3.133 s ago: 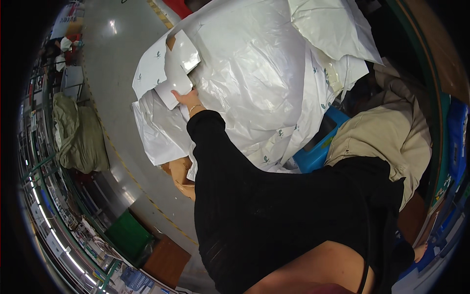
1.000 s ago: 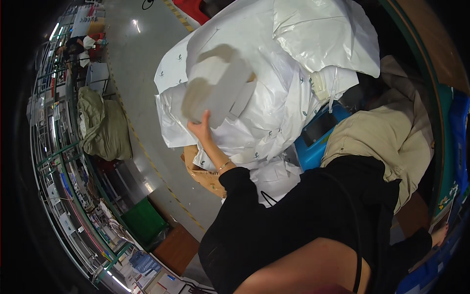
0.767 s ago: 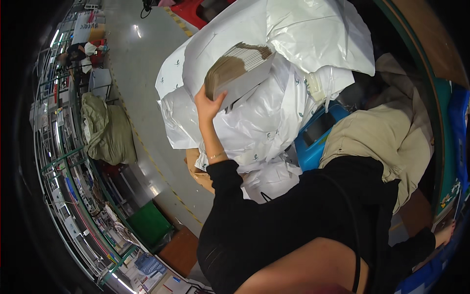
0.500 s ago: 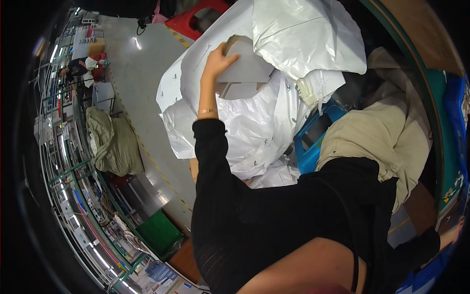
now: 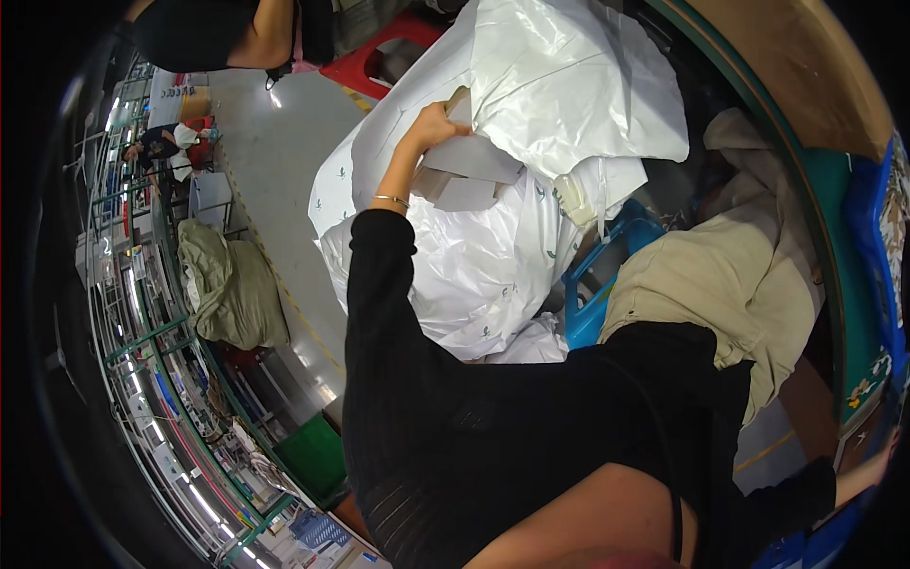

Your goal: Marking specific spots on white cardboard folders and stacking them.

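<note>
Showing partly at the right rim, the right hand [image 5: 879, 467] has fingers I cannot make out; past the blue stool [image 5: 585, 325], the left hand [image 5: 435, 128] pinches the cardboard stack [image 5: 477, 157] inside the torn white sack [image 5: 464, 261]; beyond stands a red stool [image 5: 354, 70].

Black top [image 5: 550, 417], beige trousers [image 5: 697, 284]

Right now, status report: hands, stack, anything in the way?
Left hand gripping card stack. Right hand at picture's rim, grip unclear. White plastic flap partly covers stack.
</note>
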The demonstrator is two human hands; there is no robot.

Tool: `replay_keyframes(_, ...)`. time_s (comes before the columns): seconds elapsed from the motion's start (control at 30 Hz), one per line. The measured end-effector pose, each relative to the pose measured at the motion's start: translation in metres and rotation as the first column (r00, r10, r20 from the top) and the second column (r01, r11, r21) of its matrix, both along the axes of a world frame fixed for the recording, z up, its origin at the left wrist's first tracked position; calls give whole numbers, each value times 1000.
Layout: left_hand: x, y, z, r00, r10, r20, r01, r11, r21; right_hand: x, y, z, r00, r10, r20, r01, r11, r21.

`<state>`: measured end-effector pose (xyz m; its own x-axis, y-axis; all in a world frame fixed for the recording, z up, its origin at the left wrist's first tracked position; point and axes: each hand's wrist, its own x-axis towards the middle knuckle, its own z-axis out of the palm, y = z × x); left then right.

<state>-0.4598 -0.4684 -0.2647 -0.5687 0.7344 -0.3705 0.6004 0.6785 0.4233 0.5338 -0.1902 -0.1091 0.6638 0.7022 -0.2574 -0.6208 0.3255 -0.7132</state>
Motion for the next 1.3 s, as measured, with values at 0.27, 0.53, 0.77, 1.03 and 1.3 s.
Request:
replay_keyframes(0.27, -28, -54, 15, 939, 247, 238, -243, 969, -45, 0, -52, -75, 984, 100, -144, -100, 995, 8)
replay_keyframes(0.53, -13, -153, 29, 744, 535, 399, -651, 716, 253, -36, -53, -108, 931, 285, -228, -290, 957, 12)
replay_keyframes(0.77, 15, -297, -39, 439, 488, 755, -871, 22, 492, -88, -47, -120, 833, 466, -298, -476, 878, 43)
replay_keyframes(1.03, 157, -338, -159, 107, 161, 981, -788, -588, 182, -169, -29, -106, 666, 666, -336, -682, 726, 87)
replay_keyframes(1.3, 235, -293, -187, 22, -57, 998, -628, -778, -31, -253, -5, -68, 492, 813, -312, -814, 556, 166)
